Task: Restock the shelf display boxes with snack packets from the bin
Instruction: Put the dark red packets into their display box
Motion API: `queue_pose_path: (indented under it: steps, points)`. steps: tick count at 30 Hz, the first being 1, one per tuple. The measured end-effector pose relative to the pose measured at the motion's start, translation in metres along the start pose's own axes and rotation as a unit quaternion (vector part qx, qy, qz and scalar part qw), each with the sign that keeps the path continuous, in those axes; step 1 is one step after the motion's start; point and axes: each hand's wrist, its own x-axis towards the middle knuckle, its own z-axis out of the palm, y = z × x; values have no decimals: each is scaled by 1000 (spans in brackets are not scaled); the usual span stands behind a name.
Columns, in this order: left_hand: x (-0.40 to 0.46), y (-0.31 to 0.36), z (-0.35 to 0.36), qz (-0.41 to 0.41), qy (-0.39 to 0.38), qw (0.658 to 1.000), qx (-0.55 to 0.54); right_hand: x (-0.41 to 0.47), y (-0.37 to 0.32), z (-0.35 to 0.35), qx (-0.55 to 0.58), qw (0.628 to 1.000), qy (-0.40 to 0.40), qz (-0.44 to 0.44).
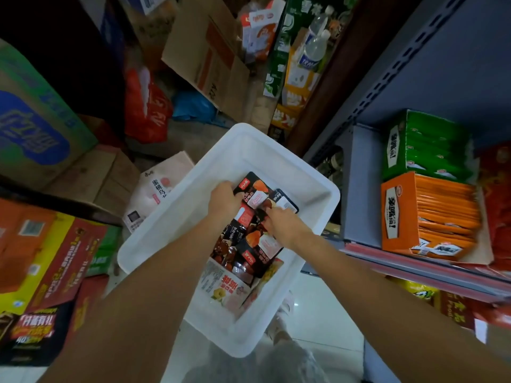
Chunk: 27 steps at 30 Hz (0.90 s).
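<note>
A white plastic bin (166, 230) sits low in front of me with several black-and-orange snack packets (258, 246) and a pale packet (224, 288) inside. My left hand (224, 201) grips a stack of black snack packets (255, 189) at the bin's far end. My right hand (282, 223) reaches in beside it, fingers pinching the edge of a black packet near the same stack. On the shelf at right stand an orange display box (398, 217) full of orange packets and a green display box (414, 145) of green packets.
The grey metal shelf (414, 275) runs along the right, with red packs (497, 205) past the boxes. Cardboard cartons (36, 128) and printed boxes (55, 272) crowd the left. A red bag (146, 106), a blue bag (193, 106) and a water bottle (315, 42) lie beyond the bin.
</note>
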Motion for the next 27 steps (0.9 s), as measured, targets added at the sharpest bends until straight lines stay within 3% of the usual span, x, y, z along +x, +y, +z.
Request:
queue_pose_path:
  steps: [4,7,10,13,18,21,24,27]
  points:
    - [-5,8,0,-28,43,997,-60,-13,-1,-29,135,985,103,41]
    - [-27,19,-11,22,115,986,-123,-22,2,-52,292,937,164,94]
    - [-56,31,-26,84,166,972,-144,-29,4,-71,381,898,182,123]
    - [-81,40,-31,189,179,960,-106,-32,0,-83,448,867,177,125]
    - [-100,50,-25,353,136,925,38,-50,-8,-101,604,773,168,94]
    - [-104,63,-26,395,119,910,40,-66,3,-111,601,777,182,49]
    - [-110,84,-26,428,84,900,12,-84,27,-120,530,813,237,36]
    - [-114,113,-27,415,125,901,-4,-107,58,-128,491,834,251,15]
